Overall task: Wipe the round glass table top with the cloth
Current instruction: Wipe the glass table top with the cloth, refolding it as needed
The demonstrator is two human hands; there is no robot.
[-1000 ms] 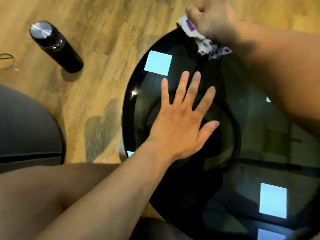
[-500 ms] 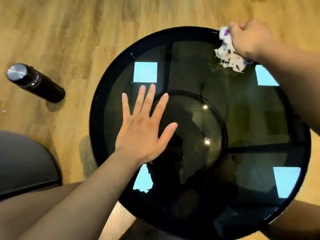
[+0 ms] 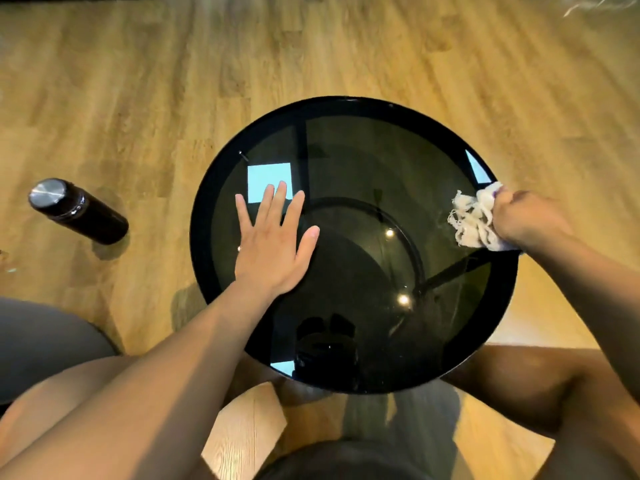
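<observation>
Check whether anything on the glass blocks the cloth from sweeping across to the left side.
Only the left hand, lying flat on the left part of the table top. The right hand grips the cloth at the right rim; the glass between shows nothing else.

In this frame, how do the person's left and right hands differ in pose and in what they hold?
The left hand lies flat with fingers spread; the right hand is curled. The left hand holds nothing; the right hand grips the cloth. Both are over the glass table top.
</observation>
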